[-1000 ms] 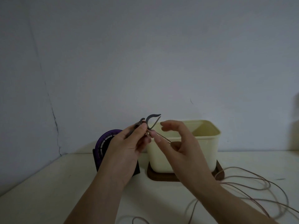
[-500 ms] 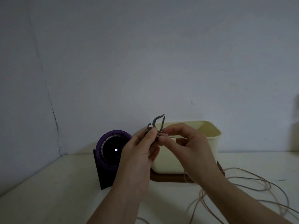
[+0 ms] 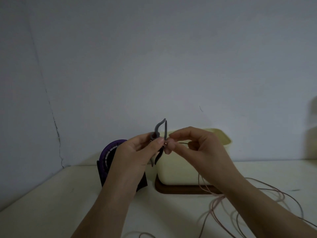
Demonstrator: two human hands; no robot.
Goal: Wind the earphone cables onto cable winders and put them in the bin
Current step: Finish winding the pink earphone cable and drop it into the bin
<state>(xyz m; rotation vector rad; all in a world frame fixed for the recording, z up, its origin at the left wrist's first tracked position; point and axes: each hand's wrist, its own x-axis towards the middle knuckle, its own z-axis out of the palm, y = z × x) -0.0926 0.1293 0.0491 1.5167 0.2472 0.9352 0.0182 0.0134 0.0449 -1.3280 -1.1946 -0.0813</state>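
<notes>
Earphone cable [image 3: 216, 200]: thin, pinkish, limp. It lies in loose overlapping loops along the near right edge of the worktop [image 3: 51, 203], with one strand rising to the hands. We judge nearly all of it unwound.

Right hand [image 3: 197, 148]: thumb and forefinger pinch the cable's end and the other fingers are loosely curled. We cannot tell whether a plug or an earbud sits in the pinch.

Left hand [image 3: 137, 152]: fingers curled round the cable winder [image 3: 158, 127], thumb pressed on its waist, held above the worktop's middle.

Winder: grey, slim, upright, with curved prongs above and below.

Step in hand, as we judge it: seating the cable's end in the winder. To do it well, we would trap the end under the left thumb, then lay the turns snug and side by side, letting the loops feed without knots.

Behind: cream bin [image 3: 180, 172], open-topped, on a brown tray [image 3: 171, 190] toward the far edge. A purple-and-black device [image 3: 106, 157] stands just left of it.
</notes>
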